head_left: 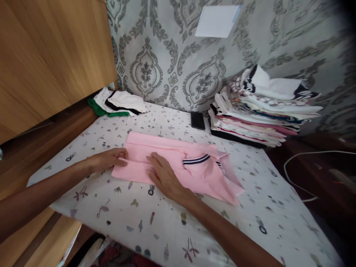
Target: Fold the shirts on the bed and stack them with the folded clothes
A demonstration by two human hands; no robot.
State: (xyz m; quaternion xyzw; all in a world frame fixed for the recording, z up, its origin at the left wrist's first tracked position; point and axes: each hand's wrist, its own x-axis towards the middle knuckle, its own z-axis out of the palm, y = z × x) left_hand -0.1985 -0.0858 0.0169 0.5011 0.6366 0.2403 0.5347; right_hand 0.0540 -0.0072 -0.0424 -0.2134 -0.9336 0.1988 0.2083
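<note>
On the cloth-covered worktop [111,215], one folded pink shirt [178,152] with striped trim is touched by one spread right hand [167,176] and one curled left hand [109,160]; whether cloth is pinched there cannot be told. Behind, one low pile [119,102] and one tall clothes pile [256,111] are seen.

Nearside room over sheet [155,237]; rightward obstacles: clothes stack [258,111], probably a cord [306,152].

Damask-patterned wallpaper [172,78] and a wood-grain cabinet [55,55] frame a corner of what looks like a home. A stack of folded clothes [258,115] sits on white cloth [161,218] printed with flamingos.
</note>
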